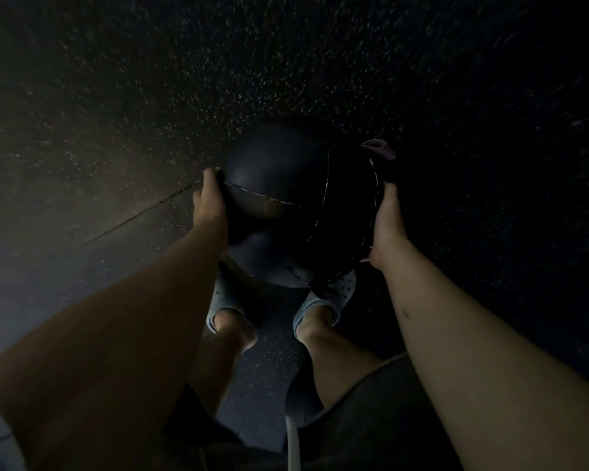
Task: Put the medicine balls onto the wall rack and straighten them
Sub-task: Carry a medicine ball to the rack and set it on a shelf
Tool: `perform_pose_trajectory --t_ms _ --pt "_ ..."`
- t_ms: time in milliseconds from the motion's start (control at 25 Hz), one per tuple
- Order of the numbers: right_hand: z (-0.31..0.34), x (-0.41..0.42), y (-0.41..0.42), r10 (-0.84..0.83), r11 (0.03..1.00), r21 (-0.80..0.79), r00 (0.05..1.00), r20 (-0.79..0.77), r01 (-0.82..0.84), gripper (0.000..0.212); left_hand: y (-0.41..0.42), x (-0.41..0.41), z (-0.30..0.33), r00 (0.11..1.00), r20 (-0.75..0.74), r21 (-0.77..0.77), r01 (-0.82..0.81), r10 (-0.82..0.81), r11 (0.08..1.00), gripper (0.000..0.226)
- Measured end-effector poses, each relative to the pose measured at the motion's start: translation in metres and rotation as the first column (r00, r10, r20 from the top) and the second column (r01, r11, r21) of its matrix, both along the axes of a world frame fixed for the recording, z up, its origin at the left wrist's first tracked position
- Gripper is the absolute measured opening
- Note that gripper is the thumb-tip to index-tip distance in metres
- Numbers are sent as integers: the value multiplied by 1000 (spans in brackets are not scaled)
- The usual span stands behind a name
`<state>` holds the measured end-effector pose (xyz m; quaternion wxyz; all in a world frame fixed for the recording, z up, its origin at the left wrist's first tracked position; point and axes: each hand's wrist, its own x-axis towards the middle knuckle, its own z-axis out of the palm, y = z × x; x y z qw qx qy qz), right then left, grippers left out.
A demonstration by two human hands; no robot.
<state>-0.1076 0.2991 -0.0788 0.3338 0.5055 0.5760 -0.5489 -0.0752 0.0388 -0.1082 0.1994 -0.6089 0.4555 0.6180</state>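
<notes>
A large black medicine ball (286, 198) with pale stitched seams is held low in front of my legs, above my feet. My left hand (208, 202) presses flat against its left side. On the ball's right side my right hand (386, 226) grips it from the opposite direction. The scene is very dark. No wall rack shows in this view.
Dark speckled rubber flooring (150, 113) fills the frame, with a straight seam line (140, 214) running off to the left. My feet in light perforated clogs (323, 302) stand under the ball. A small purplish object (378, 149) lies just beyond the ball's right edge.
</notes>
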Motion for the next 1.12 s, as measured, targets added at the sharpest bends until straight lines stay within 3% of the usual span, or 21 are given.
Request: perform_pose_trajectory --t_ms 120,280,440,600,760,920,1120 --pt "90 -25 17 -94 995 24 989 -112 97 70 16 -34 80 994 -81 -8 71 -72 997 112" --pt "224 -58 42 -187 972 84 939 -288 220 67 43 -97 201 945 -251 -82 196 -211 977 97" --pt "377 -76 82 -380 899 -7 771 -511 438 76 95 -169 378 852 -423 -21 331 -309 943 99" --pt "511 -78 126 -449 824 -102 533 -717 557 85 151 -201 542 667 -612 -154 425 -424 892 108" --pt "644 -65 187 -419 721 -124 286 -862 682 93 221 -207 675 476 -784 -152 474 -398 867 94" --pt "737 -28 246 -340 665 -171 90 -936 727 83 295 -194 767 274 -912 -119 535 -305 836 83" --pt "823 39 330 -290 587 -235 -70 -954 775 95 405 -151 855 47 -962 -186 612 -270 769 104"
